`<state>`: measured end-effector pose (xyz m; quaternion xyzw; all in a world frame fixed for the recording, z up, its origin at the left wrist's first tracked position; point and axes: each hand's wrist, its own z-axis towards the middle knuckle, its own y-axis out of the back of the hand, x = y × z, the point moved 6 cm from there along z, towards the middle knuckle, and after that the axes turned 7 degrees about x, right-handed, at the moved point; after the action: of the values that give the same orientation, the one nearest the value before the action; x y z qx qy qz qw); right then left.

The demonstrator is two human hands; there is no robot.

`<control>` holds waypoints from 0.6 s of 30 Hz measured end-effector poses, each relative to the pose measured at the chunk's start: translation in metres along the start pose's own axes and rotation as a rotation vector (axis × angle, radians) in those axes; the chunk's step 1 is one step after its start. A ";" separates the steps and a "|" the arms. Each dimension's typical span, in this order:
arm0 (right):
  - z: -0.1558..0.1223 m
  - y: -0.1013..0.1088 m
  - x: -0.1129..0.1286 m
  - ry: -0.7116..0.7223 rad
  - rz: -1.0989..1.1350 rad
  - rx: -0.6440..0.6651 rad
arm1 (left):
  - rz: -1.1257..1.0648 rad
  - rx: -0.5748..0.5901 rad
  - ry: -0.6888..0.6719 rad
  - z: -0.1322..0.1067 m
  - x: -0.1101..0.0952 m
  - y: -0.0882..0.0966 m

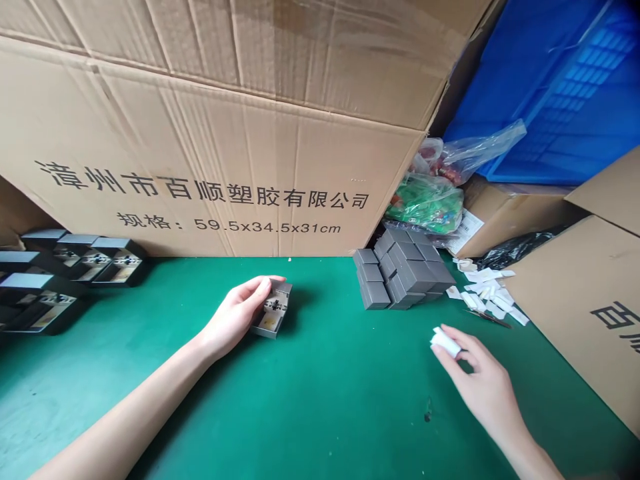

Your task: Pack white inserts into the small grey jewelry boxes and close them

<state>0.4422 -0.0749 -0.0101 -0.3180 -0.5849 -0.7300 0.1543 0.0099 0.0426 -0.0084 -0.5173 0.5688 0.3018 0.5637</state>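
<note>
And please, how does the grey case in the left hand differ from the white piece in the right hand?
The grey case looks larger than the white piece. The grey case is open, with dark details inside; the white piece looks plain. Both are held, the grey case by the left hand, the white piece by the right hand.

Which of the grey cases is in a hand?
The case in the left hand, its inside showing. The others, in the stack right of centre and the group at far left, are in neither hand.
</note>
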 end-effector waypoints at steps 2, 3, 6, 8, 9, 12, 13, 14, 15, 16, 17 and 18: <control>-0.016 -0.023 0.030 0.084 0.128 0.098 | 0.013 0.007 0.000 0.001 -0.001 -0.001; -0.022 -0.036 0.047 0.123 0.190 0.147 | 0.020 0.009 0.000 0.001 -0.001 -0.001; -0.025 -0.078 0.099 0.217 0.398 0.270 | 0.044 0.010 -0.009 0.002 -0.002 -0.002; -0.019 -0.103 0.130 0.230 0.571 0.336 | 0.058 0.006 -0.022 0.002 -0.003 -0.002; -0.014 -0.114 0.144 0.220 0.644 0.359 | 0.064 0.006 -0.027 0.002 -0.003 -0.002; 0.000 -0.144 0.178 0.168 0.826 0.434 | 0.072 0.015 -0.039 0.002 -0.001 -0.001; 0.004 -0.150 0.185 0.157 0.874 0.440 | 0.070 0.018 -0.045 0.003 0.000 -0.001; 0.008 -0.156 0.190 0.152 0.903 0.428 | 0.065 0.019 -0.053 0.003 0.001 0.000; 0.011 -0.159 0.193 0.149 0.912 0.403 | 0.060 0.018 -0.063 0.004 0.002 0.001; 0.013 -0.162 0.193 0.151 0.910 0.369 | 0.056 0.016 -0.071 0.004 0.002 0.002; 0.015 -0.163 0.192 0.159 0.898 0.333 | 0.055 0.019 -0.075 0.005 0.003 0.002; 0.016 -0.164 0.191 0.175 0.882 0.298 | 0.057 0.025 -0.076 0.005 0.004 0.002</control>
<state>0.2058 0.0122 -0.0095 -0.4479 -0.4773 -0.5269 0.5423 0.0107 0.0467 -0.0133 -0.4821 0.5652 0.3301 0.5824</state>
